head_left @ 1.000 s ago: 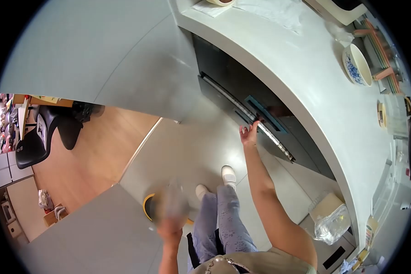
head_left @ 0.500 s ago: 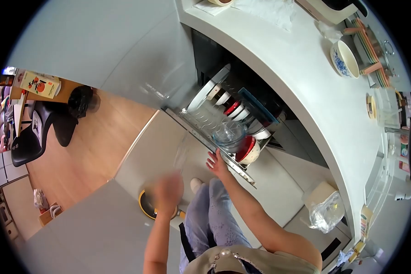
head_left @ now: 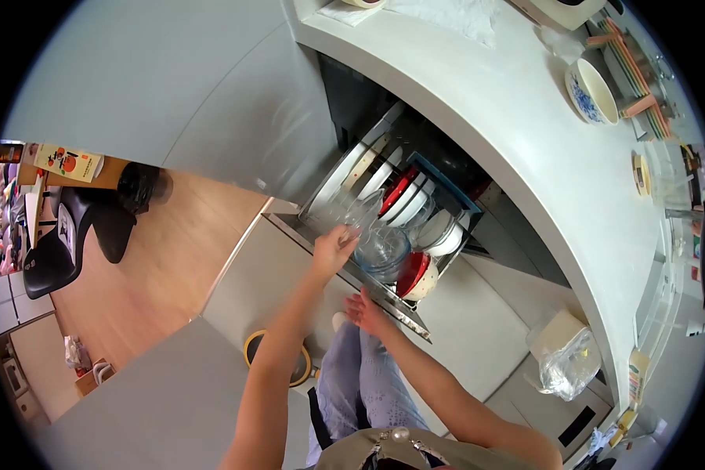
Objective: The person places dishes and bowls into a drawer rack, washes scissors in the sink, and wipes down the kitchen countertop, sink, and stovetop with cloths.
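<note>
My left hand is closed around the edge of a clear glass piece, whose exact kind I cannot make out. It holds this over the front of a pulled-out dish drawer. Just outside the drawer's front edge, my right hand has its fingers spread and holds nothing. Inside the drawer stand a round clear glass bowl, a red-and-cream bowl, white plates, a red-rimmed dish and white bowls.
A pan with a yellow rim sits low by my legs. Above the drawer runs a white counter with a blue-patterned bowl. A plastic bag hangs at right. A black chair stands at far left.
My left hand has risen from above the pan to the drawer's front with the clear glass piece. My right hand has come off the drawer edge. The drawer sits further out.
</note>
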`<state>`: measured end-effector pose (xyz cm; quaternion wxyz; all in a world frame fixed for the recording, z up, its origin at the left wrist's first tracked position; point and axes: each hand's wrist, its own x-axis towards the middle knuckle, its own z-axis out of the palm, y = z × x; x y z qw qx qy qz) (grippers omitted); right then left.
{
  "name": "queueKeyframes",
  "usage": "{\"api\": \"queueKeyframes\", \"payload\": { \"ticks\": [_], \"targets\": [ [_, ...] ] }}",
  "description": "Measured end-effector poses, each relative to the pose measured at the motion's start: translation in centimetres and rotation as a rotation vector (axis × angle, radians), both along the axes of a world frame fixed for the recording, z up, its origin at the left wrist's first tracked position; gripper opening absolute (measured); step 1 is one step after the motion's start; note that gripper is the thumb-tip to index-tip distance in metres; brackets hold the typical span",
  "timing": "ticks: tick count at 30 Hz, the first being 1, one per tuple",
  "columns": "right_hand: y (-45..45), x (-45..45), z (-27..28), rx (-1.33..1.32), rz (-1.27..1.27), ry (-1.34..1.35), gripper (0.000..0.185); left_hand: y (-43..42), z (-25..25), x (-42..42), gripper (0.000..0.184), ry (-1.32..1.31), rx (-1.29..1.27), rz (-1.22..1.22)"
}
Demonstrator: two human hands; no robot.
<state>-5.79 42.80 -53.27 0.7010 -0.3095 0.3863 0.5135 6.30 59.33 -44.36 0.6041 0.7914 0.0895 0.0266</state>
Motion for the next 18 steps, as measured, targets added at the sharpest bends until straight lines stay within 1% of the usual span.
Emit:
{"api": "queueKeyframes", "payload": {
  "ticks": [1,2,5,8,11,15,17,18],
  "targets": [
    [-0.7,0.1,0.8,0.005,0.025,-0.008,0.057,-0.2,-1.1,1.2,0.020,-0.021,0.018,-0.023],
    [-1.6,0.0,1.7,0.008,0.050,-0.015,0.055,-0.4,-2.3,2.2,0.024,0.034,0.024,-0.036],
    [-4.4,-0.7,3.8,0.009,0.128,-0.042,0.052,-1.6,-4.2,4.6,0.027,-0.020,-0.105,0.001],
    [-7.5,-1.5,5.4,0.031,0.167,-0.075,0.048,-2.3,-4.4,6.7,0.031,-0.011,-0.200,0.003],
    [-10.2,-2.1,6.7,-0.008,0.198,-0.132,0.045,-2.6,-5.0,8.5,0.034,0.056,-0.157,-0.014],
    [-12.5,-2.3,8.4,-0.107,0.197,-0.184,0.043,-3.6,-9.8,9.9,0.026,0.042,-0.211,0.019],
    [-13.6,-2.8,8.4,-0.113,0.153,-0.189,0.037,-4.4,-12.9,10.8,0.024,0.025,-0.256,0.032],
    [-13.9,-2.9,8.6,-0.128,0.144,-0.192,0.034,-4.9,-13.2,11.4,0.023,-0.009,-0.261,0.035]
  ]
}}
